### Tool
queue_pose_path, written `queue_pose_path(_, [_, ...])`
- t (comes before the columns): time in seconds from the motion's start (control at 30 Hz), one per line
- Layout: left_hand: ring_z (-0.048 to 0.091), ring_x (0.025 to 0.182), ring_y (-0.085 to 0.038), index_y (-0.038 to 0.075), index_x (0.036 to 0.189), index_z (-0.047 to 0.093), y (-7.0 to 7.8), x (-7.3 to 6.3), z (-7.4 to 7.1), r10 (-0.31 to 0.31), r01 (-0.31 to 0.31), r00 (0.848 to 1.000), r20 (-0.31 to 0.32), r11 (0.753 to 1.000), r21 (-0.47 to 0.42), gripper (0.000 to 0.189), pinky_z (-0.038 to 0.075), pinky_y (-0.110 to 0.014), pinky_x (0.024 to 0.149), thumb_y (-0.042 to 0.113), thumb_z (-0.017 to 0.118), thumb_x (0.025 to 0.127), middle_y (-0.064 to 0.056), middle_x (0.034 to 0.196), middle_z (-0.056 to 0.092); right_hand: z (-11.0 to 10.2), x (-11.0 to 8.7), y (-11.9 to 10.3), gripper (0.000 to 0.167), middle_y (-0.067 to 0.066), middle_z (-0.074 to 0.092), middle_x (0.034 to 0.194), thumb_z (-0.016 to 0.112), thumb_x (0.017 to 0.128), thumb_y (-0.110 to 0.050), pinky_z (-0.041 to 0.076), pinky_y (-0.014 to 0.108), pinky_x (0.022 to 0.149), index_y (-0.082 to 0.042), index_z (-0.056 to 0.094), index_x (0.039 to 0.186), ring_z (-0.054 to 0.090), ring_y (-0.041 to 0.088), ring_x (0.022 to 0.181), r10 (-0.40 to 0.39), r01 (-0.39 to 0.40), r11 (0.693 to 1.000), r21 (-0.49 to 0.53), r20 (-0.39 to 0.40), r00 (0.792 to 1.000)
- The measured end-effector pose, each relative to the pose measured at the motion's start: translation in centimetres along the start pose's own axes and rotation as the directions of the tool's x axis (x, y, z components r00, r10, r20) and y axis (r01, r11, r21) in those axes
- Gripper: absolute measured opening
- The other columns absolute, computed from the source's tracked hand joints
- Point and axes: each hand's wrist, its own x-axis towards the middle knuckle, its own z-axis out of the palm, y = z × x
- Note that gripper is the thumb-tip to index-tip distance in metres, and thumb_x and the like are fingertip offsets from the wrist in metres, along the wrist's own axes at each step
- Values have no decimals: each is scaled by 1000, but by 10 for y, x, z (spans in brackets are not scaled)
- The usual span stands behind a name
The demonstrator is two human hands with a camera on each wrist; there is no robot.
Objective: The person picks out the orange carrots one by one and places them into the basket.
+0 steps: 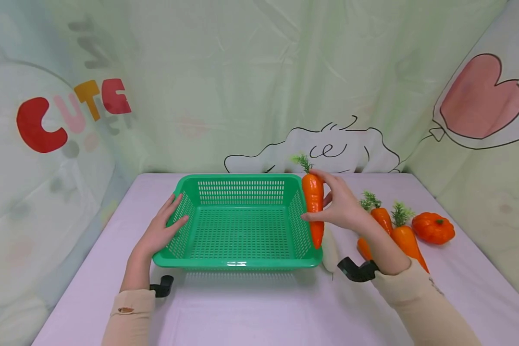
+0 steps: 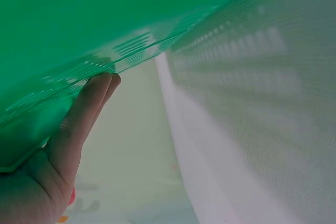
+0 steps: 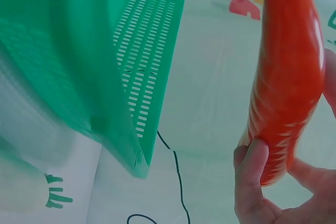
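My right hand (image 1: 343, 204) pinches an orange toy carrot (image 1: 314, 192) with green leaves between thumb and fingers. The carrot hangs upright, tip down, overlapping the right rim of the green plastic basket (image 1: 238, 263) in the head view. In the right wrist view the carrot (image 3: 289, 66) is beside the basket's slotted wall. My left hand (image 1: 157, 230) rests on the basket's left rim, thumb and fingers fairly straight. Seen from the left wrist, the fingers of that hand (image 2: 73, 129) touch the basket's side. Only slotted floor shows inside the basket.
Just right of the basket lies a white radish (image 1: 330, 252), partly hidden. Farther right are more carrots (image 1: 408, 244) and an orange pumpkin (image 1: 433, 228), some behind my right forearm. A printed curtain (image 1: 207, 96) hangs behind the pale table (image 1: 242, 312).
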Motion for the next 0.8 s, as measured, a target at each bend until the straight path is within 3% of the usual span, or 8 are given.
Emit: queue_pose_path(0.8, [5,137,-38,14,148,16,2,-1,0,-13,13,1000,3,1000,2,65,14,-64,101,32,49,95,-12,153,4,21,38,-18,95,21,33,126,83,66,-20,52,30,58,-13,27,143,55,26,71,-22,14,995,102,76,997])
